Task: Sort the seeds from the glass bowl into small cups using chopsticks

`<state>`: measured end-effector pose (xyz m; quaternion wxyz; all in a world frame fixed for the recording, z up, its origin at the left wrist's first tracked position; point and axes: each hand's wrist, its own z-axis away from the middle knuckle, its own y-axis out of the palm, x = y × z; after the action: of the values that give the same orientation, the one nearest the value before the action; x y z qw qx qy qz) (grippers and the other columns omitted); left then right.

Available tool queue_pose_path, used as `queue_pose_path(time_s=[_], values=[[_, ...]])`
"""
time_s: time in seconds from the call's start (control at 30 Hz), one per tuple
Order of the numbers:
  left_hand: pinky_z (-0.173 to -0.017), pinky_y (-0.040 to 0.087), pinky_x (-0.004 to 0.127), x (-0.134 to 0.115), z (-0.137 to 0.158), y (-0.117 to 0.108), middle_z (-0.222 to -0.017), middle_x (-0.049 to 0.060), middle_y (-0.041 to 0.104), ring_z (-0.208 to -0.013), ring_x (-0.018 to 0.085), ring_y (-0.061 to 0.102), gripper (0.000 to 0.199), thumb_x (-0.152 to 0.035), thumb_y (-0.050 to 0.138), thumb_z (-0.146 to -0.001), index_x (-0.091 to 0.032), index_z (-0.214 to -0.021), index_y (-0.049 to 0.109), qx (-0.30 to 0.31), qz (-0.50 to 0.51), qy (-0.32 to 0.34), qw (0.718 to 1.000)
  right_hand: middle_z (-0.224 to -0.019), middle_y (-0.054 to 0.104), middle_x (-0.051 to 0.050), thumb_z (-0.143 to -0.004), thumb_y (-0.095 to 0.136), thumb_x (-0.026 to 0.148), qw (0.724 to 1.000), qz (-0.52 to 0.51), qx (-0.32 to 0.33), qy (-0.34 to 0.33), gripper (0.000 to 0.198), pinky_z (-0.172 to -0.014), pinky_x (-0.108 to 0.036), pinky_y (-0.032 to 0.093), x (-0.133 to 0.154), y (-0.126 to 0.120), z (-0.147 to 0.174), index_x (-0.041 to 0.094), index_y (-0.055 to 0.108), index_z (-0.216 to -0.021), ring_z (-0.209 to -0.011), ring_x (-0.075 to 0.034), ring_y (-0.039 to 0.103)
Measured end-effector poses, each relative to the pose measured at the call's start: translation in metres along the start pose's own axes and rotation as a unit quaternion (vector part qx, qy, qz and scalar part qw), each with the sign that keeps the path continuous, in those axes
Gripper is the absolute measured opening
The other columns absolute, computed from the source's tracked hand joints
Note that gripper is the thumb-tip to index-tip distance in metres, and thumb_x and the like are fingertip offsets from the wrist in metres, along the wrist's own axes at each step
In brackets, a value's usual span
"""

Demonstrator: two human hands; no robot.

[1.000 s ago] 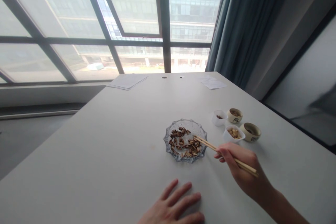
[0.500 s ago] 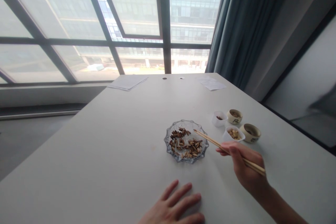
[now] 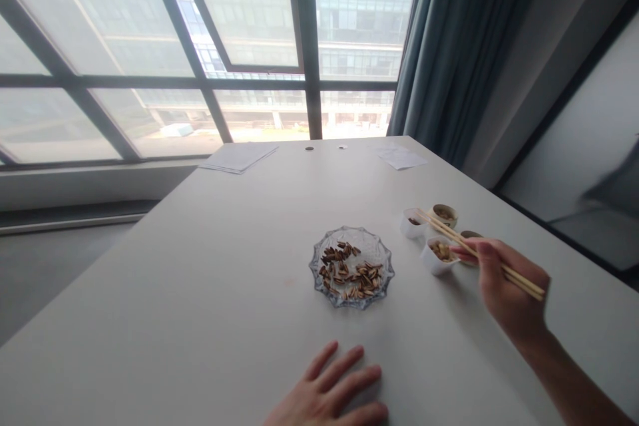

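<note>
My right hand [image 3: 509, 279] grips a pair of wooden chopsticks [image 3: 464, 243], whose tips reach over the white plastic cup with dark bits [image 3: 413, 229]. Below the sticks stands a second white cup [image 3: 435, 263] holding pale nut-like pieces [image 3: 442, 251]. Two cream ceramic cups are behind: one [image 3: 450, 221] has brownish contents, the other [image 3: 472, 235] is mostly hidden by my hand. Striped seeds [image 3: 367, 277] lie in a scalloped glass dish [image 3: 319, 283] at the centre. My left hand [image 3: 334, 389] rests on the table in front of the dish, fingers spread, holding nothing.
Sheets of paper [image 3: 239, 157] lie at the far left of the white table [image 3: 200, 279], with more paper [image 3: 402, 158] at the far right. Beyond the table's far edge are a framed window [image 3: 259, 26] and a dark curtain [image 3: 449, 46].
My right hand has carried the chopsticks right, from the glass dish to the small cups. My left hand stays put. The view has shifted slightly.
</note>
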<state>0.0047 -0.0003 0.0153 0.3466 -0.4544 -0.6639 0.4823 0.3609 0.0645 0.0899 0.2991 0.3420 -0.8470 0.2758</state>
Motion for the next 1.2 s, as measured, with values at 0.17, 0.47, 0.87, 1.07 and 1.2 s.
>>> queue_pose_path(time_s=[0.17,0.47,0.87,1.07,1.2], values=[[-0.133,0.022,0.046,0.0,-0.001,-0.003,-0.16,-0.003,0.057,-0.151,0.023,0.049,0.046,-0.03,0.076,-0.104,-0.036,-0.148,0.062,-0.002,0.003,0.0,1.0,-0.079,0.082,-0.006,-0.108,0.058,0.043,0.995,-0.083,0.051,0.037,0.033,-0.067,-0.034,0.067,0.013,0.003,0.012,0.023,0.08,-0.095,-0.067,-0.024,0.08],[-0.132,0.022,0.052,-0.001,0.006,0.017,-0.164,-0.003,0.052,-0.153,0.026,0.048,0.046,-0.032,0.076,-0.104,-0.037,-0.147,0.063,-0.019,-0.007,0.0,1.0,-0.08,0.081,-0.007,-0.111,0.052,0.044,0.947,-0.174,0.266,0.048,0.041,-0.06,-0.028,0.064,0.026,0.019,0.033,0.02,0.081,-0.093,-0.067,-0.02,0.078],[-0.131,0.024,0.055,-0.002,0.01,0.037,-0.161,-0.001,0.055,-0.152,0.029,0.047,0.042,-0.033,0.074,-0.105,-0.037,-0.146,0.063,-0.055,-0.008,0.002,0.998,-0.083,0.083,-0.009,-0.106,0.062,0.043,0.968,-0.155,0.185,0.069,0.032,-0.062,-0.03,0.07,0.019,0.025,0.034,0.019,0.081,-0.096,-0.07,-0.024,0.082],[-0.133,0.018,0.051,-0.001,0.009,0.029,-0.165,-0.004,0.05,-0.155,0.026,0.042,0.043,-0.033,0.071,-0.107,-0.039,-0.148,0.06,-0.032,-0.021,0.0,0.999,-0.093,0.084,-0.012,-0.106,0.062,0.047,0.957,-0.172,0.214,0.094,0.037,-0.067,-0.033,0.071,0.016,0.037,0.039,0.018,0.083,-0.097,-0.083,-0.026,0.083],[-0.132,0.02,0.056,-0.002,0.012,0.044,-0.163,-0.002,0.053,-0.154,0.028,0.045,0.043,-0.032,0.073,-0.106,-0.038,-0.146,0.062,-0.05,-0.01,-0.002,0.999,-0.093,0.084,-0.011,-0.106,0.061,0.049,0.957,-0.174,0.211,0.098,0.039,-0.068,-0.033,0.071,0.017,0.039,0.04,0.019,0.083,-0.095,-0.083,-0.026,0.083]])
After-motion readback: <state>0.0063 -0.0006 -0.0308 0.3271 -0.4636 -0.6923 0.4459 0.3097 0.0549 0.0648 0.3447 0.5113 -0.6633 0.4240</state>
